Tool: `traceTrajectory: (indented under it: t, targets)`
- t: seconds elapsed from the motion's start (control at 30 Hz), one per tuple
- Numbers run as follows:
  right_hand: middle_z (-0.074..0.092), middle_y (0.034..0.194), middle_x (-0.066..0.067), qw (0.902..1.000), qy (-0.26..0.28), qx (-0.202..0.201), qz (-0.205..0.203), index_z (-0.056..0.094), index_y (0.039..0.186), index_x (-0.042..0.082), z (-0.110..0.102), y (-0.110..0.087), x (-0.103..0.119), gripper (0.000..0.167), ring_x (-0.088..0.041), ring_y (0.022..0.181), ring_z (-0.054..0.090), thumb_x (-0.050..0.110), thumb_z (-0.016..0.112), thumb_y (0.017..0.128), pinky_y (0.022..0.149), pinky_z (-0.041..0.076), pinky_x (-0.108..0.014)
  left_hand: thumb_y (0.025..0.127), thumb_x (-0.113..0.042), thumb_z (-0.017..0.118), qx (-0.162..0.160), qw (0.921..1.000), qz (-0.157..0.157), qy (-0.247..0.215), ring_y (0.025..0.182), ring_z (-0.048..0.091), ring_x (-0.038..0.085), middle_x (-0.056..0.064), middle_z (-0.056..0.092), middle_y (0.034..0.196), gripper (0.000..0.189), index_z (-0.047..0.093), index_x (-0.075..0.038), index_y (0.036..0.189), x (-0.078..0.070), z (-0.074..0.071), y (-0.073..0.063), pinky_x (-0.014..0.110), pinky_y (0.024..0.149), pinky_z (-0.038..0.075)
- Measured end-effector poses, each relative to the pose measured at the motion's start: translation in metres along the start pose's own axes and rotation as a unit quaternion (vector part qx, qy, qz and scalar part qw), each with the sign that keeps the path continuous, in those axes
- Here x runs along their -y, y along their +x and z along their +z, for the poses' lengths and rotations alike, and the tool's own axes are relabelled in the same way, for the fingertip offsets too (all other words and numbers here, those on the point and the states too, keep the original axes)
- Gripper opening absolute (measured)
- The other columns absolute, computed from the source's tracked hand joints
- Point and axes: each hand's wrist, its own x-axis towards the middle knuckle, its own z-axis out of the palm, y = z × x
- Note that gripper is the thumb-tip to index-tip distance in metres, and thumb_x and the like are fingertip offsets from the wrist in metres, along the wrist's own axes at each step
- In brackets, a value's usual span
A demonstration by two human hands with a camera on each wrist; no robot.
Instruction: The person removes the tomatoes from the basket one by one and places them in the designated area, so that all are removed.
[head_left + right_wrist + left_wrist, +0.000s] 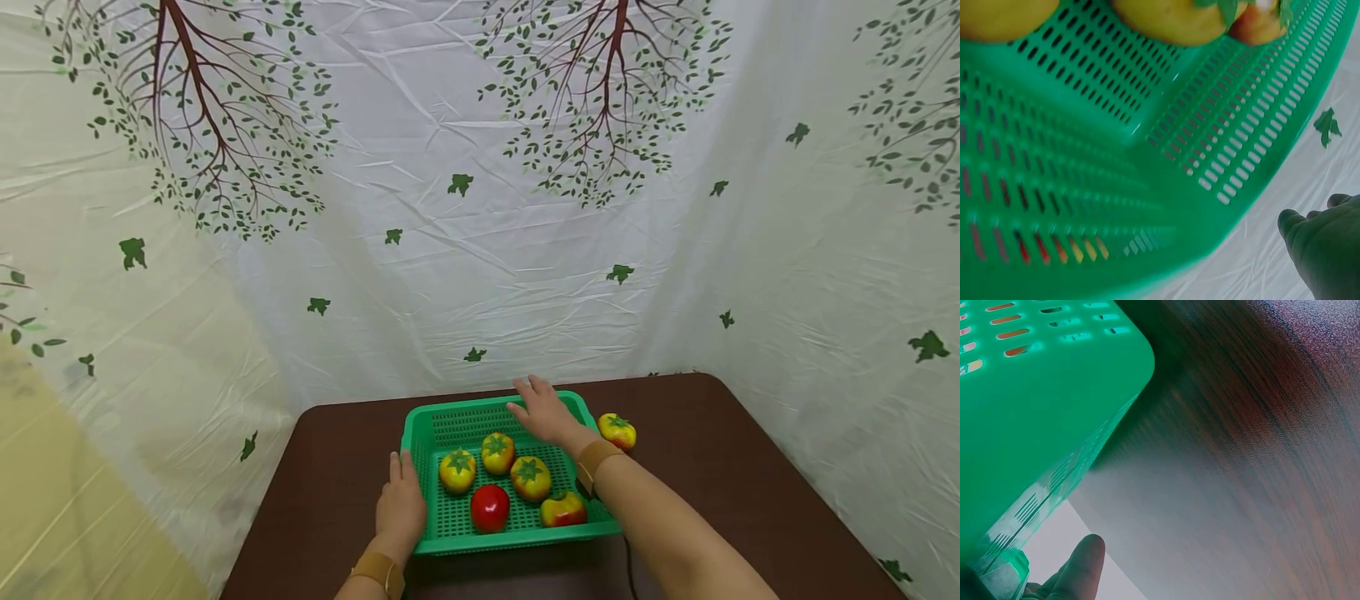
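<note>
A green plastic basket point(480, 543) with slotted walls sits on the table. Inside it are several yellow-and-red persimmons point(531, 478) with green leafy tops, plus a shiny red round fruit point(490, 508). Along the basket's left side lies my left hand point(401, 508), its fingers straight and pointing forward beside the rim. My right hand point(546, 414) reaches across the far right corner with fingers extended and spread, holding nothing. The right wrist view shows that hand point(1329, 244) just beyond the rim. Another persimmon point(617, 432) lies outside, right of the basket.
The dark brown table point(712, 475) reaches out on both sides of the basket. A white curtain point(420, 317) printed with trees and leaves hangs behind it. A thin black cable point(630, 567) runs down near the basket's front right corner.
</note>
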Motion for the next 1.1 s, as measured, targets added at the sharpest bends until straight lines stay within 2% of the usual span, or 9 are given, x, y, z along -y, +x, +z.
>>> traceTrajectory:
  t: [0.23, 0.43, 0.63, 0.7, 0.9, 0.97, 1.1]
  targets:
    - [0.026, 0.160, -0.030, 0.9998, -0.017, 0.011, -0.004, 0.035, 0.155, 0.005, 0.023, 0.009, 0.007, 0.060, -0.052, 0.148, 0.024, 0.035, 0.048, 0.105, 0.115, 0.030, -0.068, 0.102, -0.001, 0.048, 0.004, 0.9999, -0.005, 0.007, 0.107, 0.062, 0.046, 0.026, 0.030, 0.161, 0.056, 0.032, 0.000, 0.155, -0.001, 0.000, 0.002, 0.057, 0.086, 0.054]
    - [0.025, 0.161, -0.028, 0.9975, -0.034, 0.062, 0.004, 0.037, 0.155, 0.009, 0.045, 0.007, 0.009, 0.054, -0.053, 0.147, 0.024, 0.032, 0.043, 0.107, 0.115, 0.031, -0.067, 0.102, -0.001, 0.047, 0.005, 1.0000, -0.008, 0.000, 0.108, 0.061, 0.047, 0.027, 0.029, 0.161, 0.056, 0.032, 0.000, 0.155, 0.000, 0.001, 0.005, 0.057, 0.087, 0.054]
    - [0.024, 0.163, -0.026, 0.9898, -0.014, 0.127, 0.063, 0.039, 0.155, 0.015, 0.055, -0.002, 0.006, 0.051, -0.053, 0.147, 0.026, 0.029, 0.046, 0.107, 0.114, 0.030, -0.069, 0.102, -0.001, 0.045, 0.005, 0.9999, -0.011, 0.000, 0.110, 0.060, 0.047, 0.027, 0.029, 0.161, 0.054, 0.032, 0.000, 0.155, -0.002, 0.005, 0.006, 0.058, 0.089, 0.054]
    - [0.026, 0.162, -0.025, 0.9882, -0.001, 0.135, 0.073, 0.040, 0.154, 0.015, 0.057, -0.004, 0.004, 0.051, -0.053, 0.145, 0.028, 0.028, 0.049, 0.105, 0.113, 0.031, -0.069, 0.102, 0.000, 0.046, 0.005, 0.9999, -0.011, 0.000, 0.110, 0.060, 0.048, 0.027, 0.029, 0.161, 0.055, 0.033, 0.001, 0.155, -0.002, 0.006, 0.006, 0.058, 0.089, 0.054]
    - [0.044, 0.151, -0.022, 0.9912, 0.032, 0.114, 0.058, 0.045, 0.145, 0.005, 0.059, -0.003, 0.004, 0.050, -0.044, 0.134, 0.048, 0.021, 0.060, 0.100, 0.110, 0.041, -0.059, 0.102, 0.001, 0.046, 0.010, 0.9996, -0.027, -0.003, 0.112, 0.060, 0.047, 0.025, 0.027, 0.163, 0.056, 0.032, -0.001, 0.156, -0.004, 0.007, 0.008, 0.058, 0.089, 0.054]
    - [0.046, 0.150, -0.021, 0.9905, 0.038, 0.122, 0.051, 0.047, 0.145, 0.006, 0.057, -0.003, 0.006, 0.048, -0.042, 0.133, 0.050, 0.019, 0.060, 0.100, 0.110, 0.041, -0.059, 0.102, 0.002, 0.046, 0.013, 0.9995, -0.028, -0.003, 0.111, 0.060, 0.046, 0.025, 0.027, 0.163, 0.056, 0.031, -0.001, 0.156, -0.004, 0.007, 0.008, 0.057, 0.089, 0.054]
    - [0.037, 0.155, -0.025, 0.9869, 0.044, 0.151, 0.035, 0.051, 0.146, 0.014, 0.056, -0.003, 0.011, 0.044, -0.047, 0.138, 0.044, 0.017, 0.054, 0.103, 0.111, 0.038, -0.065, 0.101, 0.003, 0.047, 0.010, 0.9996, -0.026, -0.002, 0.111, 0.061, 0.046, 0.025, 0.028, 0.162, 0.057, 0.032, -0.001, 0.156, -0.005, 0.006, 0.009, 0.057, 0.088, 0.054]
